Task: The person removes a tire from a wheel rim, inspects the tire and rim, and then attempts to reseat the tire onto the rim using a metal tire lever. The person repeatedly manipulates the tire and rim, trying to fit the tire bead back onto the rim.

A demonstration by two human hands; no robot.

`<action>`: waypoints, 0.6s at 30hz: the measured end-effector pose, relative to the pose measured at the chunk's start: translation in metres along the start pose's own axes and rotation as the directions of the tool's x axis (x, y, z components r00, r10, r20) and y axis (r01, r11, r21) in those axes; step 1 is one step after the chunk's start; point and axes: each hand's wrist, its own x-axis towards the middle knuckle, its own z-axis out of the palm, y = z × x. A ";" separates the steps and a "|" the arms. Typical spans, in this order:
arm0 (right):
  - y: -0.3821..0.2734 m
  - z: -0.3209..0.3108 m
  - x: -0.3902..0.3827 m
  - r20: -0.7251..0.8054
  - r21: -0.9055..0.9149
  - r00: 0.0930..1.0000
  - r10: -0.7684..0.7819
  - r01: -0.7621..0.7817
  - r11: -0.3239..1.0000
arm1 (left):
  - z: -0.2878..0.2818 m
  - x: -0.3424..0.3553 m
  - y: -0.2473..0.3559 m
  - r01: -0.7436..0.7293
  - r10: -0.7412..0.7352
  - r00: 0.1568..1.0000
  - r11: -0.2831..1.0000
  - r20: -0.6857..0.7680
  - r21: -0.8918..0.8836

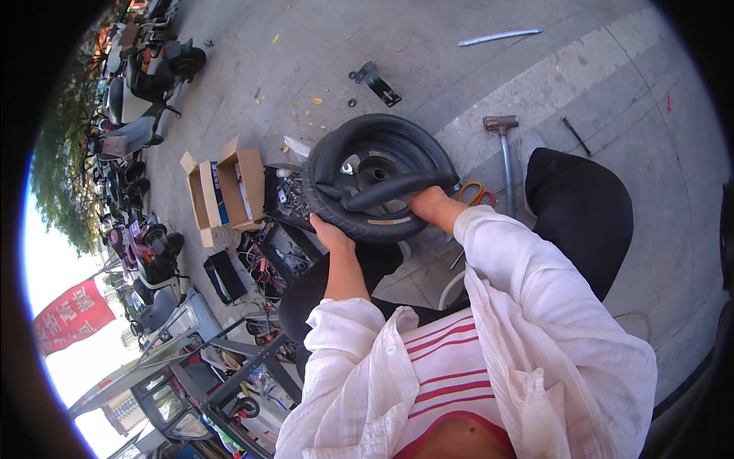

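Note:
A black tire (312, 180) on a wheel rim lies in front of me, with the hub (378, 175) showing in its middle. A black inner tube (401, 186) lies over the wheel, curving round the far side and crossing the near side of the rim. My left hand (333, 236) holds the near left edge of the tire, its thumb up along the side and its other fingers mostly hidden. At the near right, my right hand (432, 205) is closed on the inner tube, its fingertips out of sight. Orange-handled scissors (480, 193) lie just right of that hand.
A hammer (506, 157), a thin dark rod (576, 137) and a silver bar (499, 37) lie on the pavement. Beyond the wheel is a black bracket (378, 85). Open cardboard boxes (246, 183) and a tray of small parts (290, 193) stand left. Parked scooters (141, 80) line the far left.

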 end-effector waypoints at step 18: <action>-0.036 -0.048 -0.126 -0.004 0.271 0.999 -0.045 0.045 0.962 | 0.030 -0.043 -0.005 0.209 -0.246 0.889 0.968 0.385 0.136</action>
